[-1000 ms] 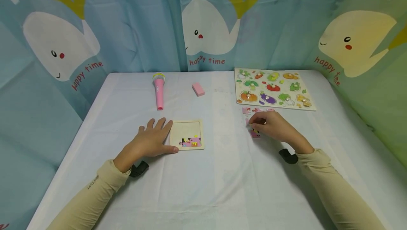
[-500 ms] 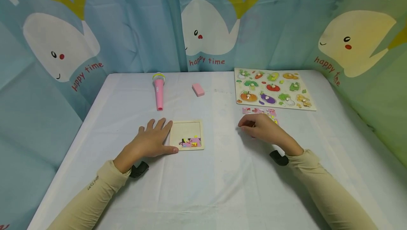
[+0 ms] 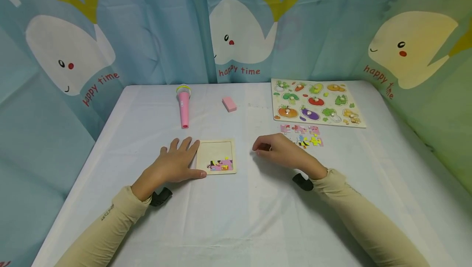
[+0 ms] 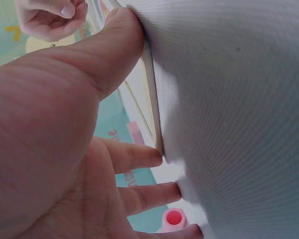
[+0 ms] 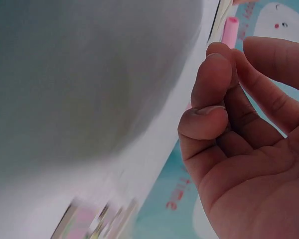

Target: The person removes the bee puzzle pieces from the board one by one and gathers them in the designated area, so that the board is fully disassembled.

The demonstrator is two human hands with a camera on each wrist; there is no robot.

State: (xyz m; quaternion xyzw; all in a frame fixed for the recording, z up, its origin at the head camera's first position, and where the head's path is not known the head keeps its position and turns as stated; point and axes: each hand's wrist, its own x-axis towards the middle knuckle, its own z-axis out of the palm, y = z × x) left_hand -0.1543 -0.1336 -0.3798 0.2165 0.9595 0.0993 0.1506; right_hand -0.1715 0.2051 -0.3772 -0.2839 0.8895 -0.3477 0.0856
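My left hand [image 3: 175,161] lies with spread fingers at the left side of a square wooden puzzle tray [image 3: 215,140]. Its thumb and index finger touch two corners of the tray. Joined pink puzzle pieces [image 3: 221,165] fill part of the tray's front edge. Between the tray and the loose puzzle pieces [image 3: 303,142], my right hand [image 3: 282,150] hovers over the cloth with curled fingers. The fingertips are drawn together in the right wrist view, round the puzzle piece picked from the pile, which the fingers hide now.
A vegetable knob puzzle board [image 3: 317,103] lies at the back right, behind the loose pieces. Farther left are a pink block [image 3: 229,104] and a pink toy microphone [image 3: 184,107]. A whale-printed curtain [image 3: 155,25] borders the table's back and sides.
My right hand has moved left, away from the loose pieces toward the tray, uncovering several of them. The left hand and the tray have stayed in place.
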